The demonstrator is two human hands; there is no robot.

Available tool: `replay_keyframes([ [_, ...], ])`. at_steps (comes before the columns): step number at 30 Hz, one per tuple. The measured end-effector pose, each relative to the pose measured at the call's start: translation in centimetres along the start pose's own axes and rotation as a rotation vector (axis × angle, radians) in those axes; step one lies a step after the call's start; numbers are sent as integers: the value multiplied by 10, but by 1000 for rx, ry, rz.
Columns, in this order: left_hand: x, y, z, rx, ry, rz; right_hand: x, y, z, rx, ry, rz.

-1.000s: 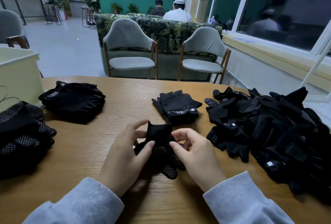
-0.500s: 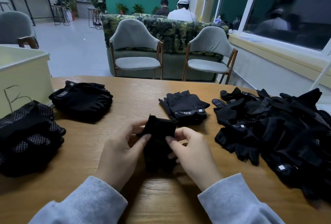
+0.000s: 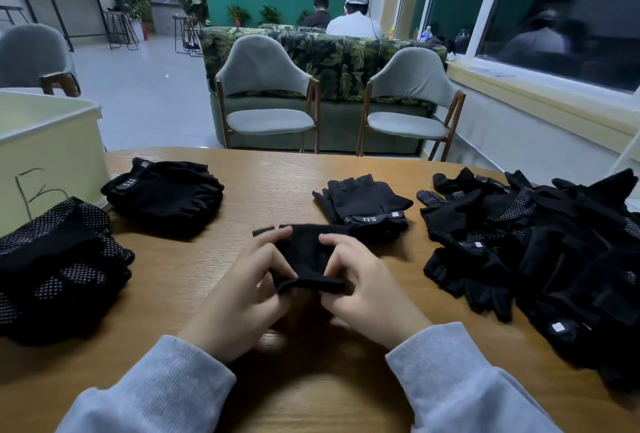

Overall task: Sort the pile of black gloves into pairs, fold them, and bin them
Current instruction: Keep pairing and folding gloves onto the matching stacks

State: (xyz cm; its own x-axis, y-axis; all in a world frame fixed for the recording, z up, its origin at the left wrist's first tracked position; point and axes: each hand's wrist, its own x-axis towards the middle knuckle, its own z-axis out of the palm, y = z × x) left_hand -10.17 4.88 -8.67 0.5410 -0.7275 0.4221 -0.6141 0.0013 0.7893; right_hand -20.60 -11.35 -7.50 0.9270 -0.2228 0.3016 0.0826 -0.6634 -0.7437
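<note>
Seemingly folded glove (image 3: 309, 261) between both hands' fingers (image 3: 277, 237).

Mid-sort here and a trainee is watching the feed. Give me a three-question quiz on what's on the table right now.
1. True or false: both hands hold the same glove.
2. The unsorted pile lies on which side of the table? A) the person's left B) the person's right C) the far edge
3. What is printed on the wrist strap of the fingerless gloves just beyond the hands?

Key:
1. True: the left hand and the right hand both pinch it.
2. B
3. 5.11, seen upside down from here.
</note>
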Motion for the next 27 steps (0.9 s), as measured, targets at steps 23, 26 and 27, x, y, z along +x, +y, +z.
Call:
replay_keyframes([
  [23, -54, 1, -16, 199, -354, 21, -61, 0, -9, -197, -198, -6],
  [26, -55, 7, -16, 294, -435, 2, -63, 0, -10, -207, -175, 9],
  [27, -55, 8, -16, 309, -453, -9, -62, 0, -10, -212, -159, 12],
])
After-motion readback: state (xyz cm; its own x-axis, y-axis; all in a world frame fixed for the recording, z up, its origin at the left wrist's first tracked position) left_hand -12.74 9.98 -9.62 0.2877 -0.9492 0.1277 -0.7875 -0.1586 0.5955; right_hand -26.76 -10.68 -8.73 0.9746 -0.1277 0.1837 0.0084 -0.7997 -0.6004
